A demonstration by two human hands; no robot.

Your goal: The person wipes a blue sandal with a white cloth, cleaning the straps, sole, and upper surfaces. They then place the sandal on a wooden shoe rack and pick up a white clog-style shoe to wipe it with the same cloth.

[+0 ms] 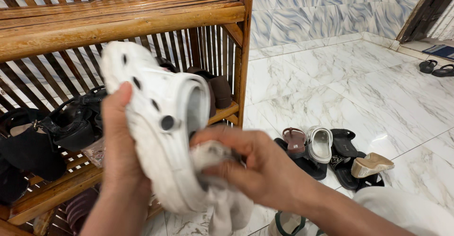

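Black shoes (33, 141): strapped pairs on the lower shelf at far left, behind the held clog, well apart from both hands.
Rack (123, 21): wooden slatted shoe rack, several shelves; more footwear on the bottom shelf, too dim to tell the kind.
Left hand (118, 141): wrapped around the side of the white clog, thumb up along its upper, fingers hidden behind. Grip closed and holding the clog.
White clog (151, 118): held in the air in front of the rack, tilted, toe up to the left and opening facing right. Vent holes and a dark rivet on the side.
Handling (judgement): looks like moulded foam, so probably light, slightly springy and firm enough to keep its shape. The smooth surface may slip if damp. Best held across the broad middle or by the rim of the opening, as the left hand does now.
Cloth (222, 198): pale, limp rag, bunched against the clog's lower edge, its tail hanging down.
Right hand (246, 165): fingers pinched shut on the cloth, pressing it to the clog; slightly blurred.
Brown shoes (217, 87): on the middle shelf by the rack's right post.
Floor pile (331, 153): sandals and a white slipper, touching one another, on the marble floor (359, 89).
Far sandals (435, 68): a dark pair near the doorway at right.
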